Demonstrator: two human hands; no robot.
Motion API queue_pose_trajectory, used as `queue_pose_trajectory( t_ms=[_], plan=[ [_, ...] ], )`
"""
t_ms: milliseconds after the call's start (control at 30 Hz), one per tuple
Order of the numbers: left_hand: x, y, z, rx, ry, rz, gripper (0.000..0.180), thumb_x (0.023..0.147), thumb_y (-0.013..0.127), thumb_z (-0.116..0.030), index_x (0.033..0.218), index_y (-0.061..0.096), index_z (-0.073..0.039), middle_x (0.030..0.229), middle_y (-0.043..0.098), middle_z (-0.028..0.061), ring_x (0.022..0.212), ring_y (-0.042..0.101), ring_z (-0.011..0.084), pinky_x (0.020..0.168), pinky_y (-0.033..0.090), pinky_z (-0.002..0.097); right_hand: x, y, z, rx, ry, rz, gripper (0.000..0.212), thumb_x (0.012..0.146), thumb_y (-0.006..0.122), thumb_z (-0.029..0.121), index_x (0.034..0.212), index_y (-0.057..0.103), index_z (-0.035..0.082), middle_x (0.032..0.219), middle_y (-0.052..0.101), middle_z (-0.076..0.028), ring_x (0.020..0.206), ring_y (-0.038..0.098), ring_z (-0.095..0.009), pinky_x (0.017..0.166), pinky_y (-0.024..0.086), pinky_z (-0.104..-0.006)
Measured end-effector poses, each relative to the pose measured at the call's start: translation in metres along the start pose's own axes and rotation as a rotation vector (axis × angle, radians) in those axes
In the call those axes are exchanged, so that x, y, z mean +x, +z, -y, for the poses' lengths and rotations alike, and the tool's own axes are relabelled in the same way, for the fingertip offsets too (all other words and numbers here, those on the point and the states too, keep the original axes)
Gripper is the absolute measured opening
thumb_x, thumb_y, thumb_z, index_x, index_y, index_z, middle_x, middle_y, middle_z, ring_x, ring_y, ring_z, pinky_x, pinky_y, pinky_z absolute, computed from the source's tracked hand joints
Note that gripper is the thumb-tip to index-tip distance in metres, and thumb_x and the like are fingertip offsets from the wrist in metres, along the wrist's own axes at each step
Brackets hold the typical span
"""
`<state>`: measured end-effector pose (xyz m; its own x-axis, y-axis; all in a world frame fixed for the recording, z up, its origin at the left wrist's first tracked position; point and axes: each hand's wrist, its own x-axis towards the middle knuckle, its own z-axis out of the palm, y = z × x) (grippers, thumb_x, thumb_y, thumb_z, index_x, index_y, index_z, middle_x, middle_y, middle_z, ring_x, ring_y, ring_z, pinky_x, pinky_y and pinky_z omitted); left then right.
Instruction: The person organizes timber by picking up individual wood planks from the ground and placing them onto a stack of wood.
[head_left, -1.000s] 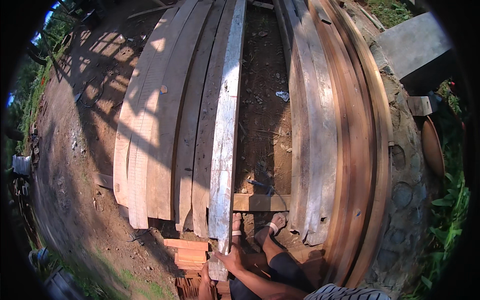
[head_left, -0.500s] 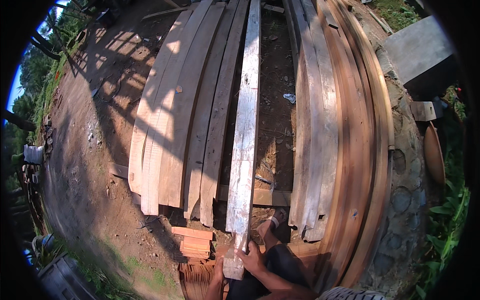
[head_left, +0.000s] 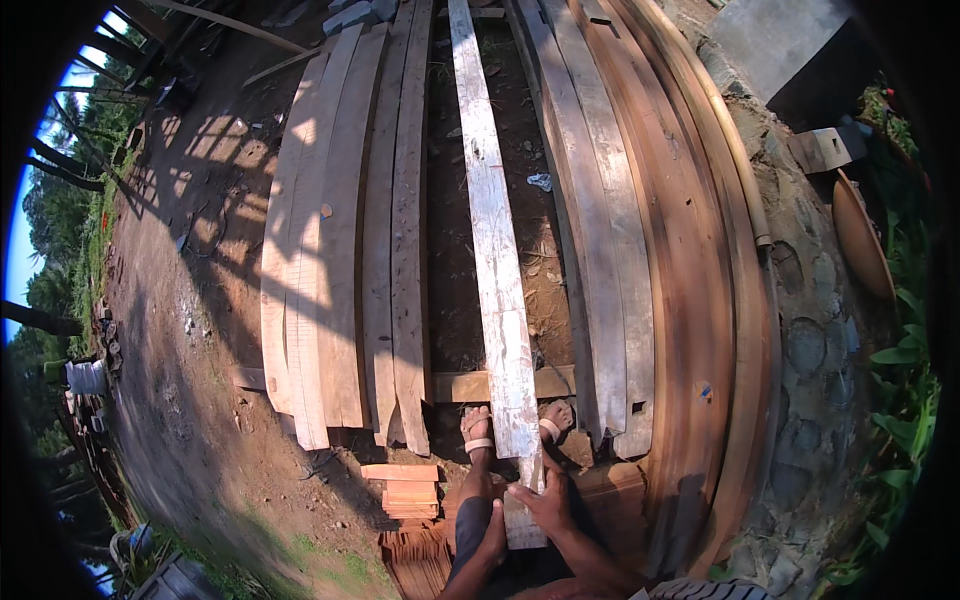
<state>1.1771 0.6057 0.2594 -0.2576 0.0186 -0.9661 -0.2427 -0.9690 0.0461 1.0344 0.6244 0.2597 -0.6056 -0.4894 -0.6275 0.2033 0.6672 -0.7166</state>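
A long wooden beam (head_left: 488, 215), with worn white paint on its upper face, runs away from me between two groups of timber. Its near end narrows to a bare wood tongue over my lap. My left hand (head_left: 493, 538) holds the left side of this end, its fingers partly hidden under the wood. From the right, my right hand (head_left: 545, 503) grips the same end a little farther up, thumb across the top. The beam lies between my sandalled feet.
Long planks (head_left: 335, 240) lie to the left, and heavier boards (head_left: 690, 260) to the right, along a stone wall edge (head_left: 800, 380). A cross timber (head_left: 460, 387) passes under the beam. Short reddish wood pieces (head_left: 411, 497) are stacked at my lower left.
The beam's near end has shifted right and its far end left in view, with both hands still on it. Both feet now show, one on each side. The whole view has turned somewhat.
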Motion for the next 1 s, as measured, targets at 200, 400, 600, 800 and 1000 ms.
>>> queue_pose_trajectory(
  t_ms=[200, 400, 600, 800, 1000],
  plan=[
    [0.034, 0.073, 0.025, 0.020, -0.032, 0.191, 0.080, 0.098, 0.019, -0.068, 0.147, 0.038, -0.008, 0.141, 0.051, 0.0086, 0.128, 0.049, 0.0247, 0.110, 0.036, 0.0379, 0.011, -0.088, 0.005, -0.128, 0.051, -0.115, 0.062, 0.068, 0.087, 0.037, 0.104, 0.057, -0.005, 0.098, 0.061, -0.023, 0.092, 0.062, -0.034, 0.080, 0.049, -0.0439],
    [0.135, 0.089, 0.043, 0.199, -0.244, 0.331, 0.085, 0.097, 0.018, -0.071, 0.150, 0.035, -0.005, 0.146, 0.045, 0.0107, 0.134, 0.042, 0.0252, 0.111, 0.033, 0.0387, 0.057, -0.148, -0.049, -0.238, -0.046, -0.182, 0.064, 0.071, 0.081, 0.031, 0.115, 0.053, -0.008, 0.111, 0.057, -0.027, 0.110, 0.053, -0.041, 0.093, 0.044, -0.0478],
    [0.108, 0.157, -0.010, 0.575, -0.004, 0.412, 0.085, 0.096, 0.030, -0.069, 0.148, 0.035, -0.002, 0.150, 0.040, 0.0126, 0.138, 0.035, 0.0277, 0.111, 0.029, 0.0464, 0.098, -0.221, -0.122, -0.278, 0.033, -0.384, 0.060, 0.069, 0.080, 0.026, 0.113, 0.054, -0.004, 0.107, 0.060, -0.025, 0.108, 0.054, -0.040, 0.092, 0.045, -0.0461],
    [0.101, 0.079, -0.051, 0.610, -0.040, 0.236, 0.077, 0.097, 0.044, -0.062, 0.146, 0.039, -0.003, 0.146, 0.044, 0.0139, 0.136, 0.039, 0.0266, 0.108, 0.033, 0.0437, 0.136, -0.250, -0.202, -0.297, 0.108, -0.446, 0.057, 0.064, 0.079, 0.022, 0.109, 0.054, -0.002, 0.110, 0.057, -0.024, 0.107, 0.052, -0.040, 0.095, 0.043, -0.0470],
    [0.097, 0.057, -0.108, 0.798, 0.084, 0.013, 0.067, 0.098, 0.047, -0.056, 0.136, 0.053, -0.001, 0.131, 0.056, 0.0153, 0.124, 0.051, 0.0242, 0.106, 0.039, 0.0348, 0.150, -0.247, -0.246, -0.318, 0.041, -0.572, 0.049, 0.060, 0.075, 0.018, 0.099, 0.055, -0.005, 0.101, 0.055, -0.025, 0.101, 0.051, -0.042, 0.089, 0.042, -0.0484]
  ],
)
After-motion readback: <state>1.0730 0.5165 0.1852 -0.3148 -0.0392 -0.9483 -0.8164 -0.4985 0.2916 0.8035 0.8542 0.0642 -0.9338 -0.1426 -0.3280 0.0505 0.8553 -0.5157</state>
